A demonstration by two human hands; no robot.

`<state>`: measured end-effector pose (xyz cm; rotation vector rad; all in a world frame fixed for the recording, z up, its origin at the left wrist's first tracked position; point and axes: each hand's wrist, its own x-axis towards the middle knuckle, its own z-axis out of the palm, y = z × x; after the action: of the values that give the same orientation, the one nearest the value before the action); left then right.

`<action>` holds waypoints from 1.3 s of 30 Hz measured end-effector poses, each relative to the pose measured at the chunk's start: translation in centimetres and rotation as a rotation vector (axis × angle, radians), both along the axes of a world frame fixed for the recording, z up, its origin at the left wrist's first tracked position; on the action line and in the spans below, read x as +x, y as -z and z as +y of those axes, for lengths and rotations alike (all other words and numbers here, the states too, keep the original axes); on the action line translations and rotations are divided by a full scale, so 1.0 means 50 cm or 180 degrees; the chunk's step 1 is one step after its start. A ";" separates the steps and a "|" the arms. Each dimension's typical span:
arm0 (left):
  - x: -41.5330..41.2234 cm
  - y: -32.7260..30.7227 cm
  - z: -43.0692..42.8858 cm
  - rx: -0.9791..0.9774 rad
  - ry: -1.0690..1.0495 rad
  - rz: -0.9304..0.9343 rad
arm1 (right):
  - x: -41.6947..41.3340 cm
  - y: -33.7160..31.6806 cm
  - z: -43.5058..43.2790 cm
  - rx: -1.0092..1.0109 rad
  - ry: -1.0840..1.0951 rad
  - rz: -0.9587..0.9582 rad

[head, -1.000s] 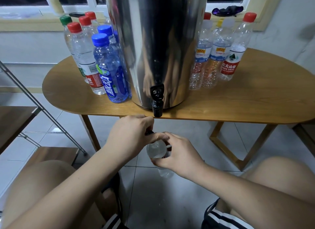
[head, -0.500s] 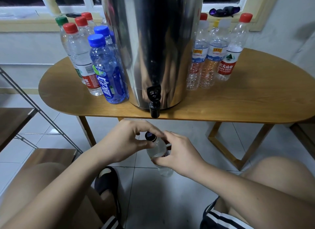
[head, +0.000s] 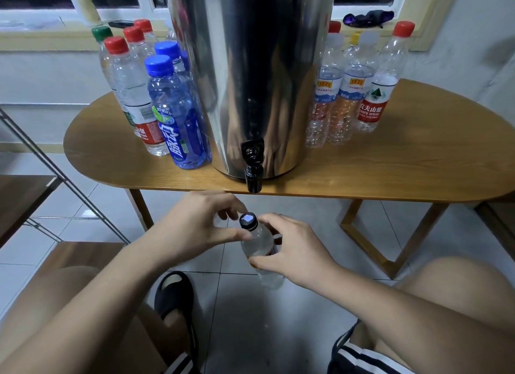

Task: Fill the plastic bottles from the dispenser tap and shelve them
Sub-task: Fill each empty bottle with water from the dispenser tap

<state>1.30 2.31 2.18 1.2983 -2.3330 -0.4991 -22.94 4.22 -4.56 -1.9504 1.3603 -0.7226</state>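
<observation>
The right hand (head: 292,251) grips the bottle (head: 257,244) and the left hand (head: 195,223) pinches its cap (head: 248,221), both just below the tap (head: 253,182). The twist should go best with the bottle held steady and only the cap turning.

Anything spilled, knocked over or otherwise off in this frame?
Nothing stands out. The table and floor show no puddle, the bottles on it stand upright, and no water runs from the tap. The right hand grips the capped bottle, tilted, below the table edge, left hand at its cap.
</observation>
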 end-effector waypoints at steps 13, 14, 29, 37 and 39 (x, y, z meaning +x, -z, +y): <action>-0.035 -0.006 0.010 -0.0081 0.0396 -0.0198 | 0.000 0.006 0.003 0.0030 -0.0049 0.0030; -0.033 -0.006 0.010 -0.0059 0.0436 -0.0179 | -0.001 0.007 0.003 0.0029 -0.0050 0.0035; -0.053 -0.013 0.022 -0.0458 -0.0336 -0.0841 | 0.003 0.004 -0.002 -0.0001 -0.0191 0.0079; -0.060 -0.018 0.028 -0.0244 0.0012 -0.0716 | -0.005 -0.005 -0.002 -0.0063 -0.0096 0.0316; -0.057 -0.011 0.025 -0.0320 0.0087 -0.0606 | -0.007 -0.009 -0.002 -0.0025 -0.0082 0.0265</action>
<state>-1.57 3.58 2.75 1.3195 -2.4981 -0.2726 -23.30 4.11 -4.09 -2.0206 1.3807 -0.6421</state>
